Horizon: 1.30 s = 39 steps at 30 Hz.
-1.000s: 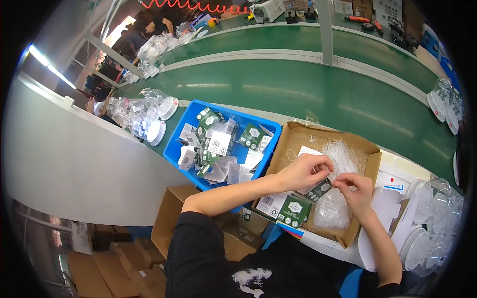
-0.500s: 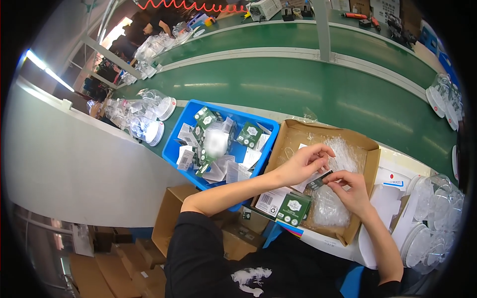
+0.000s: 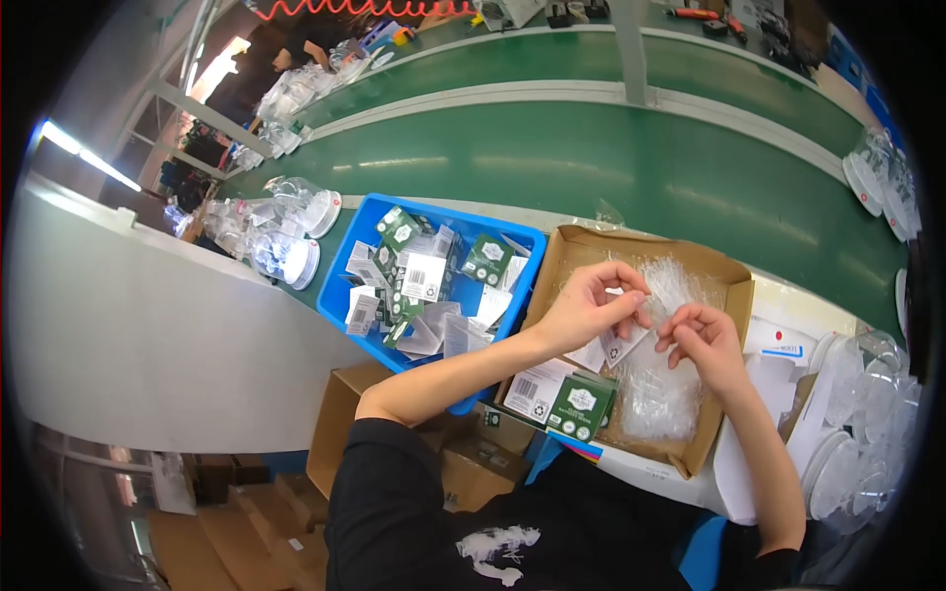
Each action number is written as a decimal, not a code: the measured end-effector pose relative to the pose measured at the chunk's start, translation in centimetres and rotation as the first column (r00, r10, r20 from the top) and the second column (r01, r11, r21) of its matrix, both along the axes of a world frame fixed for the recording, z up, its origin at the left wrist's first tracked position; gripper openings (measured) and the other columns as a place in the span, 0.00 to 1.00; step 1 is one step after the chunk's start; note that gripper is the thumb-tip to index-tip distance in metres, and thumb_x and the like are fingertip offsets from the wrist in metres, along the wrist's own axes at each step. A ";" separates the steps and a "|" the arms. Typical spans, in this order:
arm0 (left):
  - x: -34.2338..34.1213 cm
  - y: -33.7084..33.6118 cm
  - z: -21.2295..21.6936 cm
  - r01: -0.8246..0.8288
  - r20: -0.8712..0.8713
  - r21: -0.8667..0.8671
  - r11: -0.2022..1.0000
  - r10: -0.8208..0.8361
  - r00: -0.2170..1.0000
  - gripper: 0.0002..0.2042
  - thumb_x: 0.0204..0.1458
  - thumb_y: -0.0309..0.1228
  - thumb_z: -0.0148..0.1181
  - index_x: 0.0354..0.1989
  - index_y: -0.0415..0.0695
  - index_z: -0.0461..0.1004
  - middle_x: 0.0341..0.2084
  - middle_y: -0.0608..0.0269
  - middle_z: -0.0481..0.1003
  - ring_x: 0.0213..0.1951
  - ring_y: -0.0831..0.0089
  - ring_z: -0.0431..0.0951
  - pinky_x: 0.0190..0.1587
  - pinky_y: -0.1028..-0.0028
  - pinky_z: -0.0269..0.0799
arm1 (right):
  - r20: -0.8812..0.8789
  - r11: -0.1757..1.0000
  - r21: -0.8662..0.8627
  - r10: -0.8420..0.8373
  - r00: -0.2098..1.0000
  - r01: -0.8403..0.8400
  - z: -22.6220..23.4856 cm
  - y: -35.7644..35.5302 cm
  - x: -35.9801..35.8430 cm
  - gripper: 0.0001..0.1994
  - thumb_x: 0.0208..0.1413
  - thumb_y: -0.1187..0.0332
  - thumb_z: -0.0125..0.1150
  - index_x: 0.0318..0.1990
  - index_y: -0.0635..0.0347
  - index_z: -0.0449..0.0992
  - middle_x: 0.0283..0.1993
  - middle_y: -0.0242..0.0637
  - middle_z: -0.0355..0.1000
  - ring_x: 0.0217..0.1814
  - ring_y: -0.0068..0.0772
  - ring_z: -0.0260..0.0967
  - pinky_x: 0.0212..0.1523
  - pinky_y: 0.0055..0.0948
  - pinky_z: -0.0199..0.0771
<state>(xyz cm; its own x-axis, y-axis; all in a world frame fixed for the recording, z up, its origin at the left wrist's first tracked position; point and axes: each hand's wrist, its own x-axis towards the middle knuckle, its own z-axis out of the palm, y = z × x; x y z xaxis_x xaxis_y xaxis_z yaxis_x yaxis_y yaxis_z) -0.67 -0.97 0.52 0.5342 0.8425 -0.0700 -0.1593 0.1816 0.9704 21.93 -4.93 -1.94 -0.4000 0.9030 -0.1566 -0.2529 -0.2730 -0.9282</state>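
Over a shallow cardboard box (image 3: 724, 271), my left hand (image 3: 588, 303) pinches a small clear plastic bag (image 3: 624, 343) with a white label. My right hand (image 3: 702, 338) is beside it, its fingertips touching the bag's right edge. The box below holds a heap of clear plastic bags (image 3: 662, 379), a small green carton (image 3: 582, 405) and a white labelled carton (image 3: 536, 390) at its near left.
A blue bin (image 3: 441, 215) full of green and white small cartons stands to the left. Clear plastic domes (image 3: 286, 219) lie further left, and more of them (image 3: 855, 424) at the right. A green conveyor belt (image 3: 611, 167) runs behind. Cardboard boxes (image 3: 340, 428) sit below the bench.
The small green item between my hands earlier is gone; now they hold a clear bag with a white label. Both hands stayed over the cardboard box.
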 end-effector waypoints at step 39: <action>1.1 -1.6 -0.1 0.074 -0.313 0.501 0.862 0.101 0.944 0.14 0.48 0.15 0.60 0.44 0.36 0.73 0.32 0.62 0.75 0.33 0.78 0.75 0.40 0.78 0.72 | 0.006 0.992 0.118 -0.037 0.999 0.036 -0.3 -0.3 -0.4 0.05 0.55 0.74 0.62 0.37 0.64 0.78 0.35 0.30 0.75 0.33 0.17 0.71 0.32 0.17 0.71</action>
<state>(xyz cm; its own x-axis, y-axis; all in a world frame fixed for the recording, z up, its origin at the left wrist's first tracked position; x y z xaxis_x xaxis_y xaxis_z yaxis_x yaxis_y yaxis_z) 0.39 -2.56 0.42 0.5445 0.8149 0.1986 0.1744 -0.3416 0.9235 21.56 -5.23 -2.24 -0.3659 0.9292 -0.0514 -0.2529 -0.1524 -0.9554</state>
